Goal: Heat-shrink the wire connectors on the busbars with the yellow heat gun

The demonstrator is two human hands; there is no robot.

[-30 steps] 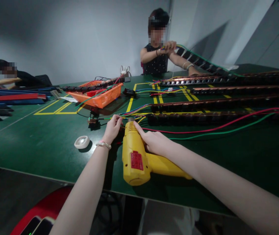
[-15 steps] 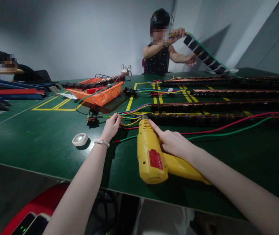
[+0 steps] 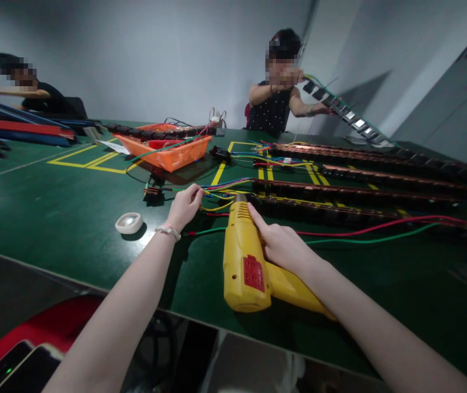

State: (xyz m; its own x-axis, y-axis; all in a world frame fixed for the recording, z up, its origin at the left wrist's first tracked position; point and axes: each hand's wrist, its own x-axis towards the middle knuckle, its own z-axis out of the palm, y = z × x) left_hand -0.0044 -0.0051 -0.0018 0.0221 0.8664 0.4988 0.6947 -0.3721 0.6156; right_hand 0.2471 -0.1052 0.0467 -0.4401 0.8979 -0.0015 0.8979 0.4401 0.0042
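One green wire (image 3: 340, 242) lies partly hidden behind the heat gun (image 3: 244, 273).

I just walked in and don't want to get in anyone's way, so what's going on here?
Someone at the green table has a yellow heat gun in the grip of the right hand, its nozzle pointing away across the table. Their left hand pinches coloured wires just left of the nozzle. Across the table, a co-worker holds up one end of a long, dark strip.
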